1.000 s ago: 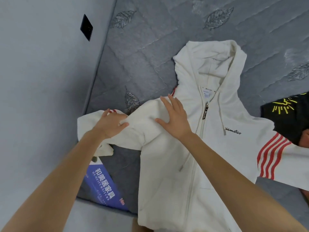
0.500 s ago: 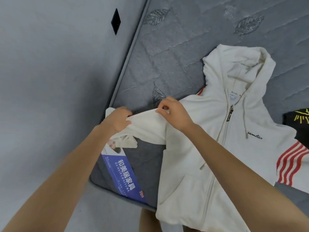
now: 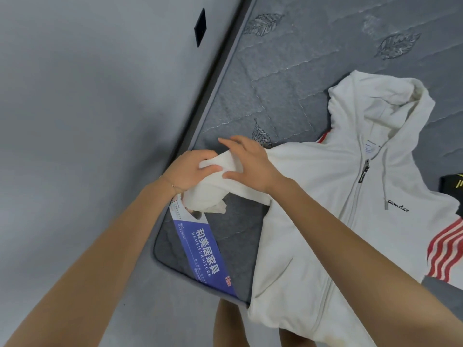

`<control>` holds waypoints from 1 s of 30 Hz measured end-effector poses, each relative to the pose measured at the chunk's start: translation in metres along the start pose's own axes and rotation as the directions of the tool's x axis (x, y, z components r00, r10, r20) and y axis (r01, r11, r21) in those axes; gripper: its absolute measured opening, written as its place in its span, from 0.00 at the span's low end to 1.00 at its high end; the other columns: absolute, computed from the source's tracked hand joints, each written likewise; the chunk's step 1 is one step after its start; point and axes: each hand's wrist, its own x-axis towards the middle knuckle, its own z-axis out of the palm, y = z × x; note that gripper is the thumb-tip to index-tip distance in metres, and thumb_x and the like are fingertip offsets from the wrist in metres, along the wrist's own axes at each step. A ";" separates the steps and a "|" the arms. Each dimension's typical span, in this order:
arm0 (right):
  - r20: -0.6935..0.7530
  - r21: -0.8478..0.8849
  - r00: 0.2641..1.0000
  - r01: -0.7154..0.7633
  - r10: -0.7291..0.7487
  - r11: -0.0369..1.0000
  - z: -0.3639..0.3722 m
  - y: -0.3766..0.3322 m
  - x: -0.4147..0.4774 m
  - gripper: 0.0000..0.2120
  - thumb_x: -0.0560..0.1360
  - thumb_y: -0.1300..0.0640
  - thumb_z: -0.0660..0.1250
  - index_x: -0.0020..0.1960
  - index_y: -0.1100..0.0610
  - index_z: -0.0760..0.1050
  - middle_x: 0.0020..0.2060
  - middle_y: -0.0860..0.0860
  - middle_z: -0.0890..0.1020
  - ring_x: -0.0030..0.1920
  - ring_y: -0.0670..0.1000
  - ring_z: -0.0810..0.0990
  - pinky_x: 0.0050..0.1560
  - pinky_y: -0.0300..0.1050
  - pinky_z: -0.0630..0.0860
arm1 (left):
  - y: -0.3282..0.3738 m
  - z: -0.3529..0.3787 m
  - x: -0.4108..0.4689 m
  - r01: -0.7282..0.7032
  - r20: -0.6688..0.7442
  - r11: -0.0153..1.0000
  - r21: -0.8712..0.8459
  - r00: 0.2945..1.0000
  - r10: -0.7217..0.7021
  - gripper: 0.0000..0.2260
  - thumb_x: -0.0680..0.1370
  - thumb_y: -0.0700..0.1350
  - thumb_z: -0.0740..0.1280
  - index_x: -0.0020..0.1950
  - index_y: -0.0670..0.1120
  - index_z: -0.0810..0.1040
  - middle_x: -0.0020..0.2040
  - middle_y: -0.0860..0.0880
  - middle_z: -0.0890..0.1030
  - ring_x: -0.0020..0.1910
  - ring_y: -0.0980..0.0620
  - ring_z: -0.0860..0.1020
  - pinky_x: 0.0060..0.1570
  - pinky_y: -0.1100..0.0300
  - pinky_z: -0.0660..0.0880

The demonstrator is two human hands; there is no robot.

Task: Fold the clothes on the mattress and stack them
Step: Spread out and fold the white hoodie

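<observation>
Your left hand (image 3: 190,169) gripped the bunched sleeve (image 3: 213,194) of the white hoodie (image 3: 313,196), thumb over the cloth, holding it just above the near-left corner of the mattress (image 3: 300,58), over the blue label (image 3: 205,246) there. Your right hand (image 3: 253,164) lay across the same sleeve with fingers straight and spread, clasping nothing. The hoodie's body lay front up along the near edge, hood toward the far side. A black garment (image 3: 451,184) showed just beside its shoulder.
</observation>
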 end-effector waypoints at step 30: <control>0.175 0.199 0.981 -0.115 0.081 0.973 -0.003 -0.076 0.011 0.09 0.72 0.56 0.75 0.46 0.60 0.79 0.40 0.50 0.78 0.43 0.49 0.74 0.43 0.43 0.66 | -0.025 -0.049 -0.059 0.180 0.154 0.983 0.034 0.971 -0.184 0.14 0.67 0.58 0.72 0.42 0.49 0.77 0.37 0.57 0.77 0.38 0.54 0.74 0.39 0.56 0.71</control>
